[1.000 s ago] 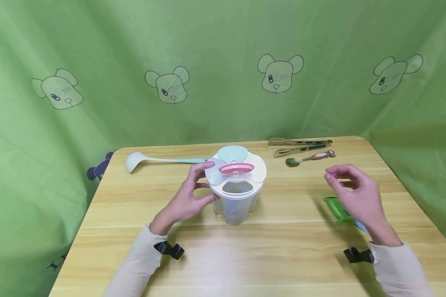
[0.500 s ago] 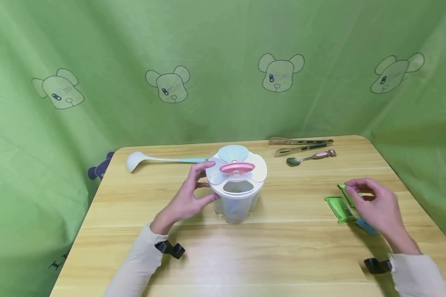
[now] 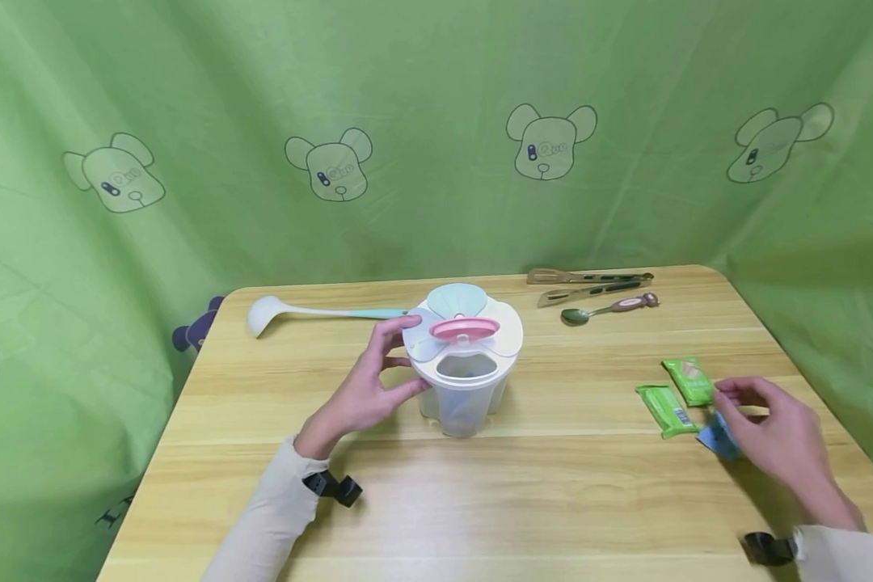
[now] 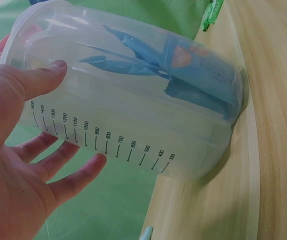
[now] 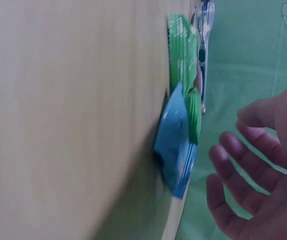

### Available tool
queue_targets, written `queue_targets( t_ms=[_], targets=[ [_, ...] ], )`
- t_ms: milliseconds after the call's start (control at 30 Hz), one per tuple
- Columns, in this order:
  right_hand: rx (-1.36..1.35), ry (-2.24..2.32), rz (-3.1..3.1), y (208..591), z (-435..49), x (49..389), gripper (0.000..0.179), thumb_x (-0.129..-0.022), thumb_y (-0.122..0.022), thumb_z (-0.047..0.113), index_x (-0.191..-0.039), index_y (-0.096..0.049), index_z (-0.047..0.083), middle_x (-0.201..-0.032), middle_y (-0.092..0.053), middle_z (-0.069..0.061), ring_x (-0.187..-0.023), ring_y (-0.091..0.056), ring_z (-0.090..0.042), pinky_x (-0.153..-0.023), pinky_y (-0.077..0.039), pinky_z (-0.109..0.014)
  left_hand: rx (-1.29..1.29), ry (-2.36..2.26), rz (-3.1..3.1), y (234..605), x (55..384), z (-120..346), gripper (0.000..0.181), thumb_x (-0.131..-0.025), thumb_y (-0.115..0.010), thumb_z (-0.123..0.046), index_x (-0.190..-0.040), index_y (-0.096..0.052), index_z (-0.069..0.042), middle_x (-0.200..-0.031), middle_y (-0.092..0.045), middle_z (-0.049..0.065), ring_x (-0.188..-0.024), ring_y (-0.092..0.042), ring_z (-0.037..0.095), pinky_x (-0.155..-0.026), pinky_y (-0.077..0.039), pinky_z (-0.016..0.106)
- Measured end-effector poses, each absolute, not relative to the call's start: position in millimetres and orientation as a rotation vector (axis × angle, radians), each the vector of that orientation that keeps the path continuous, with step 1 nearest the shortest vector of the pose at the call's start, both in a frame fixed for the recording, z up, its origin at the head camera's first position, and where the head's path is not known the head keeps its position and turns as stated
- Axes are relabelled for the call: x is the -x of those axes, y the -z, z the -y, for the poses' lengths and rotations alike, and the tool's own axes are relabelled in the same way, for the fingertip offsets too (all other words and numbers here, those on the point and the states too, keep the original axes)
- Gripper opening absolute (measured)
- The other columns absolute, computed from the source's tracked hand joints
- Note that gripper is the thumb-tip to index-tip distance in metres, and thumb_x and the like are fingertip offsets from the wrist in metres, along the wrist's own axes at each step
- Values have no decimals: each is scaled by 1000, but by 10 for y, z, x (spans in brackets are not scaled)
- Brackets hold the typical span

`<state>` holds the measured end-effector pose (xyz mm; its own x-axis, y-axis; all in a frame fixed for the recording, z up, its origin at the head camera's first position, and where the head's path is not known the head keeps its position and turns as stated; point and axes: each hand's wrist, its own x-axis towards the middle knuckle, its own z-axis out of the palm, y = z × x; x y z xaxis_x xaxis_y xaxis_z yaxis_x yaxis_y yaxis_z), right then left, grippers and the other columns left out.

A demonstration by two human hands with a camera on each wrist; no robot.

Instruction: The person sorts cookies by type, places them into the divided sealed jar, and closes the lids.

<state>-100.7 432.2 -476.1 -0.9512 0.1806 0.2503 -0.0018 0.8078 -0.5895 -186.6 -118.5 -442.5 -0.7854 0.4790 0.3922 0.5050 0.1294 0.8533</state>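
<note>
Container [image 3: 462,408]: translucent plastic, upright on the wooden table [image 3: 480,517]; wall printed in black with a scale [image 4: 101,140], figures legible in hundreds from 300 to 1500

Lid [image 3: 508,331]: white, one petal-shaped flap [image 3: 457,301] pale blue; pink flap [image 3: 463,329] raised, the opening in front of it uncovered

Packets inside [image 4: 201,75]: blue, seen through the container wall, bearing a pinkish printed picture; smaller lettering not readable

Left hand [image 3: 360,392]: grips the container from its left side, thumb and fingers spread about the wall and lid edge

Right hand [image 3: 774,428]: fingers loosely bent, holding nothing; poised above the right end of the table, just beside the loose blue packet and apart from it in the right wrist view

Blue packet [image 3: 716,439]: on the table, partly covered by the right hand in the head view; print too blurred to read

Green packets, two: the nearer [image 3: 665,410] with a pale panel like a barcode at one end, the farther [image 3: 689,381] with a light printed design; wording illegible; both lie just beyond the blue packet, left of the right hand

Spoon [image 3: 626,304]: brown handle with a pale oval label, lettering too small

Also at the back: tongs [image 3: 549,277]; white ladle [image 3: 265,311], handle turquoise

Green cloth [image 3: 436,230]: bear heads [image 3: 546,149] with lettering that seems to start with Q, remainder uncertain
</note>
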Motion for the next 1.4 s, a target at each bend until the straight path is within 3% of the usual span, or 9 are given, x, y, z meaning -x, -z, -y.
queue_targets(
  t_ms=[267, 367, 467, 567, 967, 1033, 1133, 1233, 1400],
  targets=[
    [180, -816, 2839, 4832, -4467, 886, 34, -108, -65, 19, -134, -68, -3, -124, -71, -33, -90, -37, 33, -64, -46, 0, 1015, 1789, 2349, 4401, 1857, 1188, 88, -89, -83, 7, -160, -35, -11, -168, -41, 19, -142, -57, 43, -108, -63, 48],
    [159, -761, 2887, 4867, -4509, 875, 42, -107, -69, 25, -136, -65, -5, -125, -70, -36, -88, -52, 23, -61, -44, -5, 1010, 1790, 2349, 4397, 1857, 1191, 88, -88, -83, 7, -160, -35, -11, -168, -42, 19, -142, -57, 43, -108, -63, 48],
    [147, -735, 2940, 4893, -4537, 859, 52, -105, -73, 30, -139, -62, -7, -128, -68, -38, -90, -77, -17, -61, -42, -9, 1010, 1792, 2350, 4403, 1857, 1194, 88, -88, -83, 7, -160, -35, -11, -168, -41, 19, -142, -57, 44, -108, -63, 48],
    [149, -733, 2963, 4912, -4542, 842, 54, -104, -75, 28, -140, -60, -9, -130, -66, -41, -100, -73, -57, -62, -42, -11, 1012, 1792, 2351, 4410, 1856, 1193, 88, -88, -83, 6, -160, -35, -11, -169, -41, 19, -142, -58, 44, -108, -63, 48],
    [161, -742, 2906, 4901, -4538, 851, 51, -96, -84, 15, -137, -64, -7, -122, -66, -42, -98, -72, -62, -60, -42, -8, 1014, 1793, 2350, 4415, 1861, 1181, 89, -88, -84, 6, -161, -35, -13, -168, -42, 18, -142, -58, 42, -108, -63, 50],
    [169, -761, 2904, 4878, -4541, 853, 50, -97, -83, 16, -138, -65, -5, -123, -65, -40, -94, -76, -50, -61, -42, -9, 1011, 1799, 2352, 4410, 1857, 1179, 89, -88, -84, 6, -161, -35, -13, -168, -42, 17, -142, -58, 42, -108, -63, 50],
    [184, -818, 2891, 4829, -4517, 847, 51, -99, -81, 20, -141, -63, -3, -127, -64, -34, -85, -70, -2, -60, -47, -10, 1008, 1800, 2355, 4406, 1853, 1181, 90, -88, -84, 6, -161, -35, -13, -169, -42, 17, -142, -58, 42, -108, -63, 51],
    [189, -929, 2808, 4767, -4475, 851, 49, -100, -81, 19, -141, -63, -2, -122, -70, -6, -87, -48, 26, -64, -53, -6, 1010, 1798, 2355, 4402, 1850, 1185, 89, -88, -84, 6, -161, -35, -12, -169, -42, 18, -142, -58, 42, -108, -63, 50],
    [123, -1072, 2607, 4625, -4389, 889, 41, -96, -82, 5, -133, -68, -2, -106, -60, 43, -93, -56, 27, -76, -52, 4, 1019, 1790, 2354, 4390, 1849, 1182, 89, -89, -83, 6, -161, -34, -12, -168, -42, 18, -143, -57, 42, -108, -63, 46]
  ],
)
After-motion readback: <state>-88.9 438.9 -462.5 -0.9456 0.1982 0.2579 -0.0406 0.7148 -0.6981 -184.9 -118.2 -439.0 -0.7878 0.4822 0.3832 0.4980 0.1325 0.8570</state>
